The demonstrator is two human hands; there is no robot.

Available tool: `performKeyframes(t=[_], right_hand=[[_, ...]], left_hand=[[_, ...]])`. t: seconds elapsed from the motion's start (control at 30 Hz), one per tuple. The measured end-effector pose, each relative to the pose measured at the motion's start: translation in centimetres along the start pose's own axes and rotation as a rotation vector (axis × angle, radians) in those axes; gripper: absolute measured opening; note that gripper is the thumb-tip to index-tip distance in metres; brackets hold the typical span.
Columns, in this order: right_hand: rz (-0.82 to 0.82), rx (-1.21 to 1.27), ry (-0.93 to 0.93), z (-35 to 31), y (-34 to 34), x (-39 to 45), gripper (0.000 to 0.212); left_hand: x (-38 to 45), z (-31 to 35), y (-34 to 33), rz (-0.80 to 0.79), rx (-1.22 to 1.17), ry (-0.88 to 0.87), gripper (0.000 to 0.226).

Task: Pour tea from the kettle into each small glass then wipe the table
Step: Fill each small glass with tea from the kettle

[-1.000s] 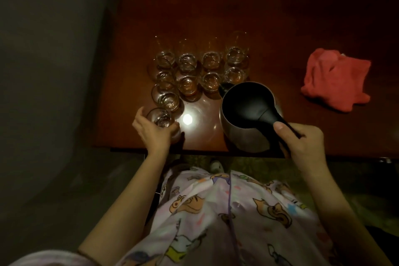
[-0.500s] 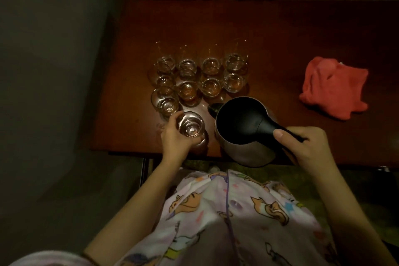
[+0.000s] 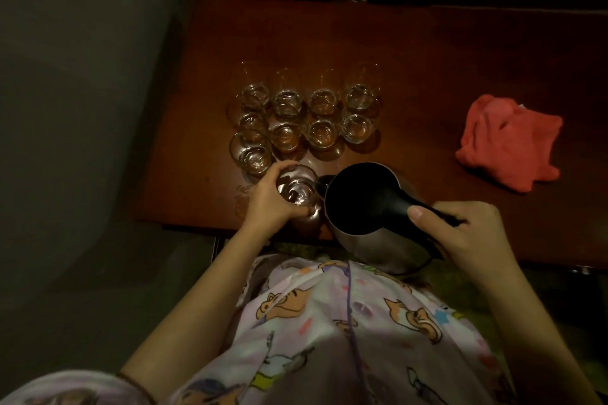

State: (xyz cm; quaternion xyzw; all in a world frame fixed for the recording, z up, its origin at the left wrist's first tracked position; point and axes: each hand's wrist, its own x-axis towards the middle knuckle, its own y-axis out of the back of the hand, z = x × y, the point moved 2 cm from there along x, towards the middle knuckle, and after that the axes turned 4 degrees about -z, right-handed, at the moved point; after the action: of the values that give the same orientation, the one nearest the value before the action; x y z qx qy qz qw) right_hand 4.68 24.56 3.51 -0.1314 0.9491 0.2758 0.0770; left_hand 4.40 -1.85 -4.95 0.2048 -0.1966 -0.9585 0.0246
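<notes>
Left grip (image 3: 268,204) curls round small glass (image 3: 296,189), kettle (image 3: 365,204) touching just right of it, handle clasped by right grip (image 3: 460,233).

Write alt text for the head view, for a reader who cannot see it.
A person's left hand grips a small glass beside the spout of a steel kettle, which the right hand holds by its black handle at the near edge of a dark wooden table. Behind stand more small glasses, some holding amber tea; a red cloth lies to the right.
</notes>
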Motion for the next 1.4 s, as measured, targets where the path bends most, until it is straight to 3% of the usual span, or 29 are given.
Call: performKeyframes(t=[0.33,0.9,1.4], right_hand=[[-0.033,-0.031,-0.018,-0.9,0.1,-1.7,0.04],[-0.008,-0.104,-0.021,-0.9,0.2,-2.5,0.054],[-0.011,-0.148,-0.03,-1.4,0.4,-2.8,0.052]], left_hand=[[-1.2,-0.5,-0.8,-0.048,0.021,-0.016,0.082],[-1.2,-0.4,-0.9,-0.037,0.049,-0.039,0.083],[-1.1,0.1,-0.8,-0.032,0.042,-0.047,0.08]])
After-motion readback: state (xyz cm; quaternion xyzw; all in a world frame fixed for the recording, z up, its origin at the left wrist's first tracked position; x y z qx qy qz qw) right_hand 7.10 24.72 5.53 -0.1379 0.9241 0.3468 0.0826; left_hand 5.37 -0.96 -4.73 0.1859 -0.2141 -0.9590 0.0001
